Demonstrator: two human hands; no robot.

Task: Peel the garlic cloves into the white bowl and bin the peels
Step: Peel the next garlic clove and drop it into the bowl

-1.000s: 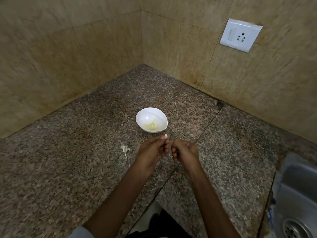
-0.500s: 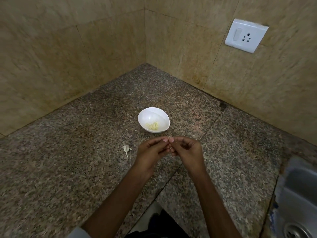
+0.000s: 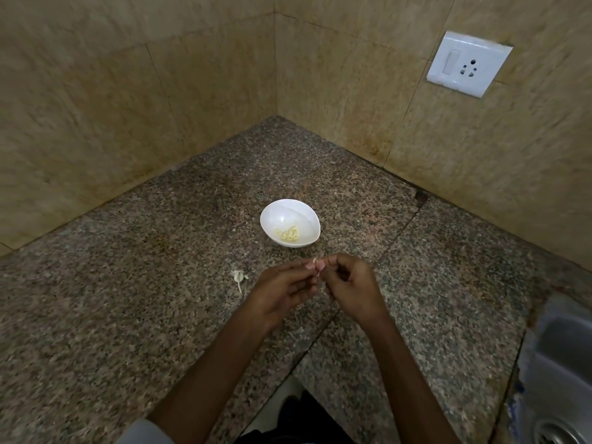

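A white bowl stands on the speckled granite counter, with several peeled yellowish garlic cloves in its bottom. Just in front of the bowl my two hands meet fingertip to fingertip above the counter. My left hand and my right hand both pinch one small pale garlic clove, of which only a tip shows between the fingers. A scrap of garlic peel with a stalk lies on the counter left of my left hand.
Tiled walls meet in a corner behind the bowl. A white socket and switch plate is on the right wall. A steel sink with a drain sits at the lower right. The counter's front edge runs below my forearms.
My hands have stayed together in front of the bowl, fingers shifting slightly on the clove. The view has tilted a little; bowl and peel scrap have not moved.
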